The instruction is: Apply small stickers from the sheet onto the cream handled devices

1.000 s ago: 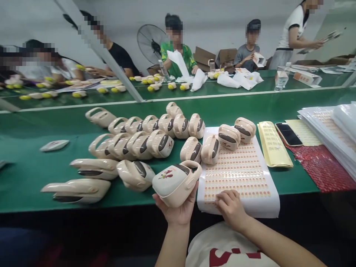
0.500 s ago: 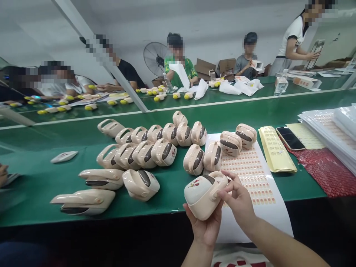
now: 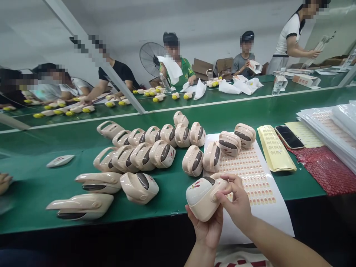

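A cream portable speaker (image 3: 200, 200) with a carry handle, a dark panel and a pale mesh front bearing a red flower print is held up at the table's front edge. My left hand (image 3: 207, 230) cups it from below, fingers closed round its base. On its right side, my right hand (image 3: 237, 198) grips around the handle, thumb pressed near the handle's pivot; its fingertips are partly hidden. Just beyond stand similar speakers (image 3: 192, 160). Beneath and behind my right hand lies a white sheet of small orange stickers (image 3: 258, 174).
Rows of speakers (image 3: 141, 155) cover the green table to the left, with a loose pale oval panel (image 3: 60, 161). Right of the sheet lie a yellow sticker sheet (image 3: 275, 148), a phone (image 3: 289, 137), red bubble wrap (image 3: 325, 168) and stacked sheets (image 3: 330, 133). Co-workers sit and stand across the table.
My right fingers have shifted slightly on the speaker's handle side, while both hands keep hold. Across the table, a person in black has reached an arm toward the yellow-tipped items.
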Available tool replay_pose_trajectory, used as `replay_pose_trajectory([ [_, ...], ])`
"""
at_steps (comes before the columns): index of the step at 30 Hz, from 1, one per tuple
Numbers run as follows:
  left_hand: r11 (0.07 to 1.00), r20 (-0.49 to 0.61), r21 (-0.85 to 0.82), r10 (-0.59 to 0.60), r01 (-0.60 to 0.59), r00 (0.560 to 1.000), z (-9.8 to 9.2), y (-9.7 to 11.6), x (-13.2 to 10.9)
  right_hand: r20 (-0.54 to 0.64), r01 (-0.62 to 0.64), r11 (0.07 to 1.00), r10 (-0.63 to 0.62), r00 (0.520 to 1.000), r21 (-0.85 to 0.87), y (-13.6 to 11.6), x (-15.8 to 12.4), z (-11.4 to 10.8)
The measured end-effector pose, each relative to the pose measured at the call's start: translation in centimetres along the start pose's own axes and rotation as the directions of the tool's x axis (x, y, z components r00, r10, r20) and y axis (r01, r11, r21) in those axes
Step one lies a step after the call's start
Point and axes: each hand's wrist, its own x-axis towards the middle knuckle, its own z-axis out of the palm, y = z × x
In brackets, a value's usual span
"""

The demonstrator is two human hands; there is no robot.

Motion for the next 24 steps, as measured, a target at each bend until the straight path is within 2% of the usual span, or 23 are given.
replay_pose_trajectory([
  [2, 1.000, -0.052, 0.026, -0.013, 0.014, 0.999, -0.4, 0.1, -0.3, 0.032, 0.074, 0.994, -0.072, 0.997, -0.075, 0.1, 0.2, -0.1],
  [4, 0.997, -0.114, 0.072, -0.025, 0.033, 0.993, -1.1, 0.2, -0.7, 0.057, 0.099, 0.988, -0.093, 0.994, -0.116, 0.2, 0.5, -0.3],
  [10, 0.950, -0.277, 0.293, -0.022, 0.106, 0.961, -3.1, 0.3, -1.6, 0.125, -0.027, 0.995, 0.039, 0.991, -0.100, 1.1, 1.2, -0.2],
  [14, 0.887, -0.316, 0.401, -0.103, 0.231, 0.943, -4.0, 0.9, -2.3, 0.107, -0.087, 0.985, 0.103, 0.989, -0.148, 2.4, 1.3, -0.3],
  [16, 0.870, -0.325, 0.427, -0.109, 0.248, 0.939, -4.4, 1.5, -2.8, 0.127, -0.084, 0.979, 0.109, 0.986, -0.184, 3.4, 0.7, -0.7],
  [17, 0.878, -0.326, 0.419, -0.094, 0.233, 0.941, -4.5, 1.9, -3.0, 0.163, -0.046, 0.973, 0.085, 0.983, -0.227, 3.9, 0.2, -0.9],
  [19, 0.913, -0.317, 0.374, -0.039, 0.162, 0.948, -4.4, 2.7, -3.4, 0.288, 0.114, 0.927, -0.007, 0.958, -0.357, 5.0, -1.2, -1.2],
  [22, 0.958, -0.299, 0.285, 0.065, 0.024, 0.952, -3.6, 3.8, -3.5, 0.453, 0.430, 0.738, -0.189, 0.871, -0.520, 6.5, -3.5, -1.4],
  [24, 0.970, -0.313, 0.237, 0.133, -0.058, 0.940, -2.9, 4.3, -3.2, 0.484, 0.566, 0.604, -0.316, 0.816, -0.561, 7.3, -4.6, -1.3],
])
